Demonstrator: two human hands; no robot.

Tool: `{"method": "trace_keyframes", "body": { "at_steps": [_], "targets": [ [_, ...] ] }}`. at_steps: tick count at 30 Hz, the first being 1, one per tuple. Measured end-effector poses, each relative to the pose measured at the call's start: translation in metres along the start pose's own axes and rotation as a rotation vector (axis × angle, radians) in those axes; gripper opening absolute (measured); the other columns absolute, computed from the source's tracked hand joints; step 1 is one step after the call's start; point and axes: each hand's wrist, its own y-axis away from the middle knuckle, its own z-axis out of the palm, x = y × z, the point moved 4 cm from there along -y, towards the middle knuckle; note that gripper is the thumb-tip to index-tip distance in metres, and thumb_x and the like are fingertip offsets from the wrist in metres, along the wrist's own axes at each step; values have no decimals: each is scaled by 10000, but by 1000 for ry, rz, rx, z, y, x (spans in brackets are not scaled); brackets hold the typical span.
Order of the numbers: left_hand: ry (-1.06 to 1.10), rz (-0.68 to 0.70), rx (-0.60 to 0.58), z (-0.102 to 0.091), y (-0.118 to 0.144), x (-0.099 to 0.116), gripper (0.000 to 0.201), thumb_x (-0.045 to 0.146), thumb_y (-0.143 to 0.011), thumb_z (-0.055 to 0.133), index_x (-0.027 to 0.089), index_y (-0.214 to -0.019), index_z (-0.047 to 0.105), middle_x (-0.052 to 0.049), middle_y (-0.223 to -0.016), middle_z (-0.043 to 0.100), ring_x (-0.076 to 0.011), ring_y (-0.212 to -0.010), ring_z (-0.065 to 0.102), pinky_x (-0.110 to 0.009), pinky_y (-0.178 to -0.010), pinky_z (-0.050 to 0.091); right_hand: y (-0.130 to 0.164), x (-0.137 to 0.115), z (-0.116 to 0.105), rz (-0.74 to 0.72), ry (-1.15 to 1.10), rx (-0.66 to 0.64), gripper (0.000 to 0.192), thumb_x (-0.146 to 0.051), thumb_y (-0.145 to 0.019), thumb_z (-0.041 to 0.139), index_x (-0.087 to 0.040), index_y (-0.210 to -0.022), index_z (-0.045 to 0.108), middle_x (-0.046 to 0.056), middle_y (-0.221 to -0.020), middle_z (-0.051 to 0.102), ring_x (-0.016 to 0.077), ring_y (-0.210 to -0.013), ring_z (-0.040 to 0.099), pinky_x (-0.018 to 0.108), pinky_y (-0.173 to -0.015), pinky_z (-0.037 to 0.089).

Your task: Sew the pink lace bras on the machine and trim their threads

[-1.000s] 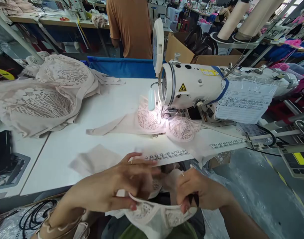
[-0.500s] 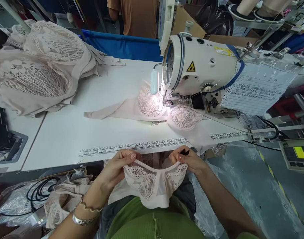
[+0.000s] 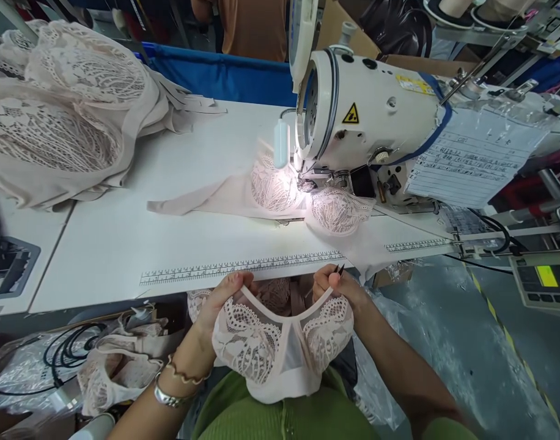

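White work table (image 3: 124, 244): spans the view, with a printed ruler strip (image 3: 241, 266) along its near edge.

Sewing machine (image 3: 367, 122): white, standing on the table's right half, a yellow warning triangle on its head, lamp lit over the needle area; a sheet of printed paper (image 3: 472, 159) under plastic hangs on its arm.

Heap of lace garments (image 3: 64, 116): beige, piled on the table's far left corner.

Lace bra under the needle (image 3: 280, 195): lying flat on the table, one band trailing left.

Lace bra piece (image 3: 280, 342): beige, two lace cups with a sheer centre panel, held up below the table's near edge, above the person's green-clad lap, hanging from its top edge.

Left hand (image 3: 220, 302): thumb and fingers pinching the piece's upper left corner; bracelets on the wrist.

Right hand (image 3: 339, 290): fingers pinching the upper right corner, with a small dark pointed tool (image 3: 339, 269) sticking up from the same grip.

Loose lace pieces (image 3: 115, 373): lower left, beside black cables (image 3: 66, 354).

Person in an orange shirt (image 3: 255, 27): standing behind the table, back turned.
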Motion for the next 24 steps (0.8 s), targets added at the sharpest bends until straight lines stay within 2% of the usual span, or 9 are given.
{"method": "trace_keyframes", "body": {
  "at_steps": [7,12,14,15,17,19,20,22,24],
  "targets": [
    [-20,-3,-34,-3,-1,3,479,317,-719,888,185,-606,441,95,-460,362,-48,-358,345,-156,-386,393,-2,-2,4,8,10,-4,650,-613,-804,767,-216,-511,344,-96,-429,298,53,-381,217,224,-388,183],
    [-13,-4,-7,2,-1,5,395,287,-690,913,165,-648,540,91,-477,431,-46,-376,410,-144,-393,413,-1,-7,2,-13,78,4,663,-639,-821,733,-218,-514,324,-97,-436,293,50,-382,213,221,-394,185],
    [0,-8,-25,6,-3,3,380,279,-695,912,163,-648,554,88,-474,440,-48,-377,416,-142,-387,411,1,-15,2,-21,232,-5,666,-740,-795,682,-204,-522,394,-79,-448,362,58,-392,273,221,-407,230],
    [7,-7,-37,8,-4,2,377,281,-705,907,165,-644,553,87,-469,437,-50,-377,415,-143,-385,410,3,-20,3,-10,343,-26,665,-792,-766,656,-185,-559,479,-54,-484,448,70,-414,351,223,-428,284],
    [7,-1,-57,12,-7,-1,374,296,-726,893,168,-642,552,86,-465,431,-54,-376,414,-145,-383,412,6,-28,11,25,602,-106,679,-822,-702,674,-145,-753,661,26,-672,655,124,-556,557,244,-532,420],
    [-5,-3,-72,13,-11,-3,385,316,-733,887,172,-636,544,87,-462,422,-56,-369,410,-150,-379,418,9,-33,22,20,881,-186,620,-714,-711,769,-151,-967,730,81,-905,751,181,-764,672,274,-683,486],
    [-11,-5,-77,13,-13,-4,393,325,-732,887,174,-633,538,90,-461,416,-56,-365,408,-152,-378,421,10,-35,28,-10,1011,-209,524,-619,-756,796,-160,-1002,739,88,-960,763,195,-829,686,279,-728,484],
    [-13,-11,-83,12,-16,-5,408,329,-725,892,178,-628,525,95,-462,403,-55,-361,409,-152,-376,420,12,-38,39,-89,1194,-218,280,-428,-865,761,-162,-951,746,82,-930,766,187,-838,679,272,-733,458],
    [-2,-11,-78,10,-18,-4,409,319,-721,896,182,-639,519,101,-467,395,-53,-367,422,-146,-381,417,13,-38,44,-139,1205,-206,178,-308,-932,668,-153,-869,729,68,-835,741,155,-754,644,254,-674,434]
  ]
}}
